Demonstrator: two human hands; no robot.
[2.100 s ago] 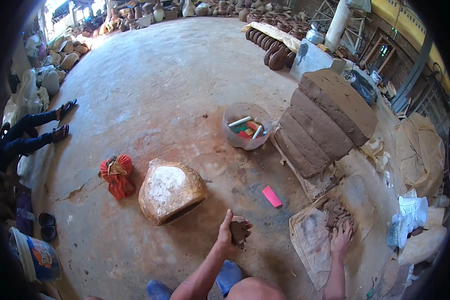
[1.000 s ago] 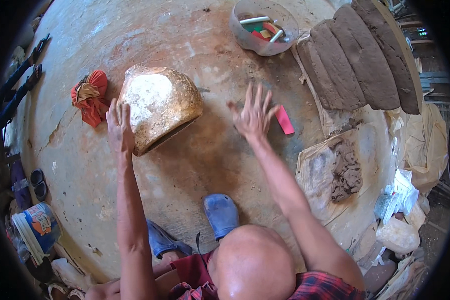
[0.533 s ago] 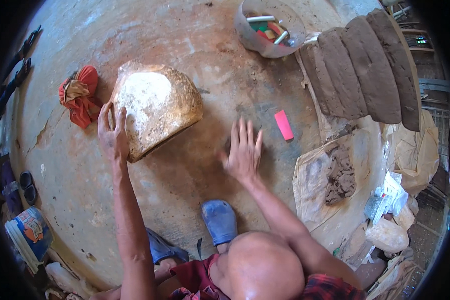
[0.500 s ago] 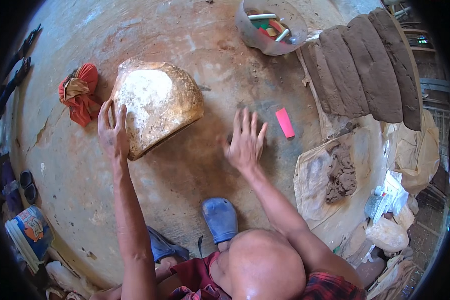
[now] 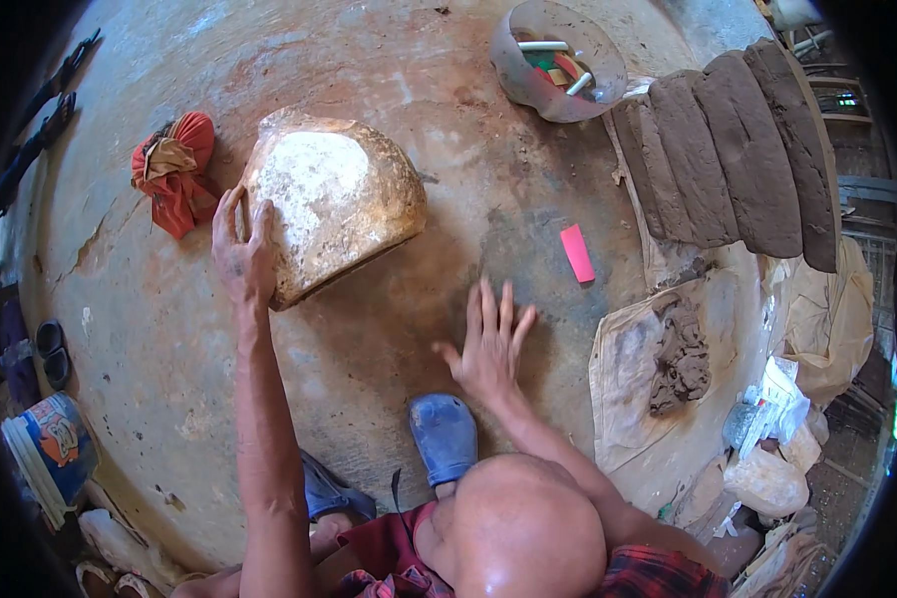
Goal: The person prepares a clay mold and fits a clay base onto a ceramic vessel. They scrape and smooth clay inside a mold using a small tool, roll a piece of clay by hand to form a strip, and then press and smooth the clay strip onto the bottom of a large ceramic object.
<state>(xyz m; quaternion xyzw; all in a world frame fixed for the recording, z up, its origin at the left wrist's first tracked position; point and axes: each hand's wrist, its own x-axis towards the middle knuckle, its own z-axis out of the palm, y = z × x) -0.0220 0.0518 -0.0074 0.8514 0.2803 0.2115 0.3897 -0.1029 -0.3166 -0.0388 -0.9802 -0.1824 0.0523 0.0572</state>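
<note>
A heavy-looking block (image 5: 344, 204), with a pale, worn top and rough brown sides, sits on the floor left of centre. My left hand (image 5: 244, 249) rests against its left edge, fingers extended and apart. To the right of the block, my right hand (image 5: 488, 349) is spread low over the floor, palm down and empty. Whether its palm touches the ground I cannot tell. A flat pink strip (image 5: 577, 253) lies beyond that hand, to its right. Left of the block is a tied orange cloth bundle (image 5: 176, 174).
Thick slabs of dark clay (image 5: 718, 149) stand at the far right. Nearer, clay scraps (image 5: 681, 354) lie on a cloth (image 5: 623, 399). A translucent tub (image 5: 513, 75) holds small tools at the back. A bucket (image 5: 55, 448) stands at the left; a blue clog (image 5: 443, 439) shows below.
My right hand has drawn back toward me, away from the pink strip, its fingers still spread. My left hand stays at the block's edge. The whole view has shifted slightly.
</note>
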